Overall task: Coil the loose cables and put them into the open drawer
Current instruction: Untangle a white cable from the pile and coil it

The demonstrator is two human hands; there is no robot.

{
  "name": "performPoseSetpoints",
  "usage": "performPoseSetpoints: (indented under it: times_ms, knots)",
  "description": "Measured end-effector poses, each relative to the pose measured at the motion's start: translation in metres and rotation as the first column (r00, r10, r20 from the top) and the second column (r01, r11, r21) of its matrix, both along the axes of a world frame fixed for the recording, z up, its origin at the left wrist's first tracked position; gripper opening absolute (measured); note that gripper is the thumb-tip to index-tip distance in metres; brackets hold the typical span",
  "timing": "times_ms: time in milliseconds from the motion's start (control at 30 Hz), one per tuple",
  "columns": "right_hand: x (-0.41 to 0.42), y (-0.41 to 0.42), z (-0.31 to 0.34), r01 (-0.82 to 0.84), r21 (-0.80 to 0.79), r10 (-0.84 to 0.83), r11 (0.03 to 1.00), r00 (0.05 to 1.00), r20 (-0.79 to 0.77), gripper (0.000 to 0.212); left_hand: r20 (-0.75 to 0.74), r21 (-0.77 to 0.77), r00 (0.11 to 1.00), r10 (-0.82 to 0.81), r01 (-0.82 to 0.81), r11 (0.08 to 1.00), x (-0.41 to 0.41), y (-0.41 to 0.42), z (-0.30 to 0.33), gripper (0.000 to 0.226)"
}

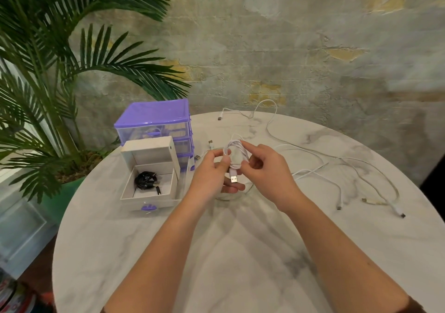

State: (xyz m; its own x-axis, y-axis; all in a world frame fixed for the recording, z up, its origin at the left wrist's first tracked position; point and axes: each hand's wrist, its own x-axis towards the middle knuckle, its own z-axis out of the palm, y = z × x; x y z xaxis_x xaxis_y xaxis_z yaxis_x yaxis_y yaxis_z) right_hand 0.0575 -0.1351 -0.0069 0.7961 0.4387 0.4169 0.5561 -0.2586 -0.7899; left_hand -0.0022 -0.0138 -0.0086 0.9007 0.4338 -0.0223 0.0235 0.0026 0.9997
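A small coil of white cable [235, 152] is held above the round marble table [240, 252], its USB plug [233, 177] hanging down. My left hand [214, 175] pinches the coil's left side between thumb and fingers. My right hand [267, 170] pinches its right side. The open white drawer [149, 200] with a purple handle stands to the left and holds a coiled black cable [146, 180]. Several loose white cables [337, 168] sprawl across the right and far side of the table.
A purple drawer unit [154, 122] stands behind the open drawer, with a white box [149, 151] leaning in front of it. A palm plant in a green pot [48, 76] crowds the left. The wall lies behind the table.
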Motion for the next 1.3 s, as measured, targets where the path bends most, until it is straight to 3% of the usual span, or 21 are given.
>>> performPoseSetpoints:
  times_ms: [167,267,400,500,567,667,800,967,1300]
  knots:
    - [0.004,-0.003,0.003,0.048,0.029,-0.046,0.998,0.997,-0.068,0.038,0.001,0.066,0.999,0.052,-0.052,0.996,-0.001,0.007,0.005,0.02]
    - [0.001,-0.003,0.006,0.027,-0.013,-0.027,1.0,0.999,-0.039,0.038,0.035,-0.005,0.998,0.046,-0.046,0.999,-0.003,0.006,0.009,0.011]
    - [-0.002,-0.003,0.007,-0.012,-0.068,0.008,0.998,0.998,-0.056,0.038,0.042,-0.06,0.999,-0.018,0.021,0.998,-0.006,0.004,0.014,0.029]
    - [-0.002,-0.002,0.007,-0.03,-0.07,0.024,0.997,0.997,-0.074,0.039,0.049,-0.059,0.999,-0.003,0.006,0.998,-0.006,0.003,0.013,0.019]
    - [-0.001,-0.002,0.007,-0.088,-0.013,0.085,0.996,0.983,-0.16,0.039,0.062,-0.078,0.997,0.04,-0.036,0.996,-0.006,0.004,0.011,0.019]
    - [0.003,-0.007,0.009,-0.151,0.194,0.219,0.969,0.888,-0.404,0.042,0.085,-0.099,0.994,0.075,-0.066,0.993,-0.006,0.007,0.008,0.019]
    - [0.008,-0.01,0.01,-0.026,0.246,0.163,0.969,0.814,-0.557,0.039,0.1,-0.112,0.991,0.091,-0.079,0.991,-0.006,0.005,0.008,0.015]
    - [0.007,-0.009,0.01,0.034,0.183,0.078,0.982,0.816,-0.572,0.031,0.131,-0.057,0.98,0.148,-0.142,0.988,-0.004,0.002,0.005,0.013]
    - [0.005,-0.012,0.013,0.07,0.245,0.078,0.967,0.834,-0.547,0.025,0.09,-0.034,0.987,0.136,-0.134,0.99,-0.007,-0.006,0.006,0.018]
